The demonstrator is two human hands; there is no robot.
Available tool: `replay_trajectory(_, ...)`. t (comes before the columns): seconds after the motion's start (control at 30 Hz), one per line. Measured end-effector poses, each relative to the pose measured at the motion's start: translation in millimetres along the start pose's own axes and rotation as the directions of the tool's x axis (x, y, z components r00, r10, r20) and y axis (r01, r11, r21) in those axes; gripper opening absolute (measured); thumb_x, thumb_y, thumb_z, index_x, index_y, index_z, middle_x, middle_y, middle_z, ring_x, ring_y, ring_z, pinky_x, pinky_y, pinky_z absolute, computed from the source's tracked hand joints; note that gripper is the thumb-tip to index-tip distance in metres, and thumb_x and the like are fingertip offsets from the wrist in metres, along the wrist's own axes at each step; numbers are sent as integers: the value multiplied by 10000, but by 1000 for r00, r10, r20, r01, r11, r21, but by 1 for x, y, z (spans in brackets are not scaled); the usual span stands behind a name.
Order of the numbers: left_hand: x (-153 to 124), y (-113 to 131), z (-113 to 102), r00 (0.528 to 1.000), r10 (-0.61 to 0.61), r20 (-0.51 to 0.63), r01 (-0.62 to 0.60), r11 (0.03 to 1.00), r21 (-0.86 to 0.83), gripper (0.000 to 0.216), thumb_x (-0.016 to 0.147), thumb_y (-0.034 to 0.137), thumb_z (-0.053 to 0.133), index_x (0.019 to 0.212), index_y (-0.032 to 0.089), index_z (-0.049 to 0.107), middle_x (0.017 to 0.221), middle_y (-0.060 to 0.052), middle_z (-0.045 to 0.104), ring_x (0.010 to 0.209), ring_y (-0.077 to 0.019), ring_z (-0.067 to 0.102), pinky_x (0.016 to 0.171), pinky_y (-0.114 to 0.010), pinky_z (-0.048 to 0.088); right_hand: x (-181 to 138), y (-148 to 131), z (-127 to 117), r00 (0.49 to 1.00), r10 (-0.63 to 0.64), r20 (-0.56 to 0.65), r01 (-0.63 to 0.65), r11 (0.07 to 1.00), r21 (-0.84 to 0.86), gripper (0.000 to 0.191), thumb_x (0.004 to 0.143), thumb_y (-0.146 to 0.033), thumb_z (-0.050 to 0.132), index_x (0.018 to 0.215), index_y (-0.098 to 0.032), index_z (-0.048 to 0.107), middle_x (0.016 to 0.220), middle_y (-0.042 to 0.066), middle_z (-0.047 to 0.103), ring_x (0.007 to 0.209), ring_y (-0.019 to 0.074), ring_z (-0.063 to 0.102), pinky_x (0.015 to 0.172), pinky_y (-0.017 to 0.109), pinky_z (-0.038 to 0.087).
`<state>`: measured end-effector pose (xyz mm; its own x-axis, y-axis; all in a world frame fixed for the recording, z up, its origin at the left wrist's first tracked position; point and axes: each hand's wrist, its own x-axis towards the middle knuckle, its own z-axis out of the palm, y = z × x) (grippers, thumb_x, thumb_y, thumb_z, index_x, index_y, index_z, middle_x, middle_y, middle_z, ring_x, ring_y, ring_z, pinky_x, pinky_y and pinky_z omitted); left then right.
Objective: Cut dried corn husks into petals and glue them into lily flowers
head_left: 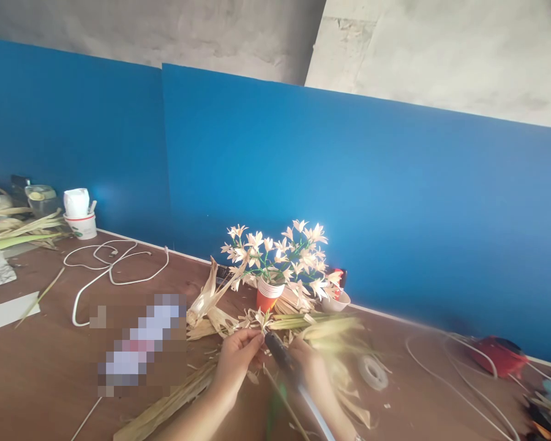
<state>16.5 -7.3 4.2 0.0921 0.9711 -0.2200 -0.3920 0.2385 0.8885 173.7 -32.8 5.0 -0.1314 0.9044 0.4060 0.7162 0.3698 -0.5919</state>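
My left hand pinches a small pale husk flower by its base, its fingers closed on it low in the middle of the view. My right hand is wrapped round a dark glue gun whose tip points up at the flower. A thin green stem runs down from between my hands. Just behind them stands an orange paper cup holding a bunch of finished pale flowers on green stems. Dried husk strips lie around my hands on the brown table.
A white cable loops across the table at the left, near a white cup and more husks. A tape roll and a white bowl lie right of my hands. A red object and cables sit far right. A blue wall backs the table.
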Motion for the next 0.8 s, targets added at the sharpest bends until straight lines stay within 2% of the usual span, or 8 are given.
replay_trajectory(0.33,8,-8,-2,1000,11,-14,-11,1000,17,413,521,499,802,669,124,716,462,-11,626,430,-108,534,412,-186,391,0,1,1,1000,-4,18,4,999,-33,258,751,-203,547,510,-181,458,605,-15,440,492,94,461,440,185,327)
replay_trajectory(0.47,9,-13,-2,1000,18,-10,-18,1000,15,425,531,522,790,662,125,708,471,-9,629,435,-105,534,416,-181,392,0,-2,1,999,18,29,-17,999,-50,275,770,-248,549,517,-178,469,613,-14,443,497,93,472,452,179,349)
replay_trajectory(0.63,4,-7,-1,1000,26,-10,-26,1000,15,416,549,519,781,660,126,700,465,-4,623,437,-106,537,415,-179,394,-1,1,3,1000,21,11,-20,998,-55,297,793,-313,551,533,-178,500,622,-8,457,503,100,479,458,182,364)
replay_trajectory(0.8,5,-7,-2,998,61,-1,-61,998,17,380,584,485,770,711,133,706,540,-8,656,466,-111,562,429,-184,412,1,3,1,999,26,33,-26,1000,6,283,788,-274,536,524,-175,518,618,0,480,510,109,489,461,192,357)
